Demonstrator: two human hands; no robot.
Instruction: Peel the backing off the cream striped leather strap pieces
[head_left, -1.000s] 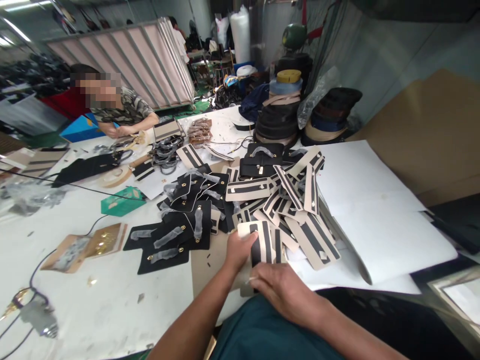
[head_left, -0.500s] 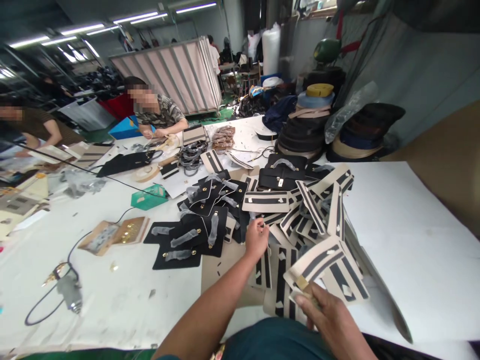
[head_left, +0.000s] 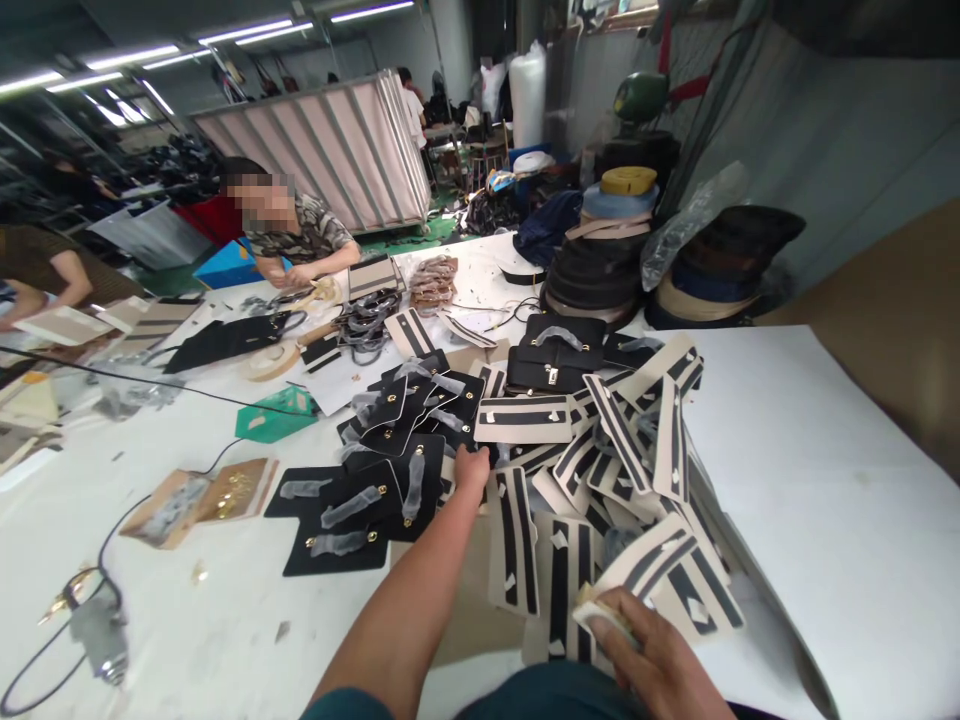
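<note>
My left hand (head_left: 471, 472) reaches into the pile, its fingers curled at the edge of a black bag flap (head_left: 489, 456); the fingertips are partly hidden. Left of it lie several black flaps (head_left: 390, 480) with plastic-wrapped handles and gold-coloured fittings. A beige panel with black stripes (head_left: 514, 545) lies just below this hand. Close to my body, my right hand (head_left: 649, 640) is closed on a small tan-and-white piece (head_left: 589, 608), whose kind I cannot make out. Several striped beige panels (head_left: 630, 435) are heaped beyond that hand.
A black bag (head_left: 555, 360) stands behind the pile. On the left are an open box of metal fittings (head_left: 232, 490), a green box (head_left: 276, 412) and a corded grey tool (head_left: 101, 625). Strap rolls (head_left: 600, 260) are stacked at the back. A co-worker (head_left: 304, 235) sits across the table.
My left hand has moved left, from beside the striped panels to the edge of the black flaps. My right hand stays low, still holding the small piece. The view has shifted slightly right.
</note>
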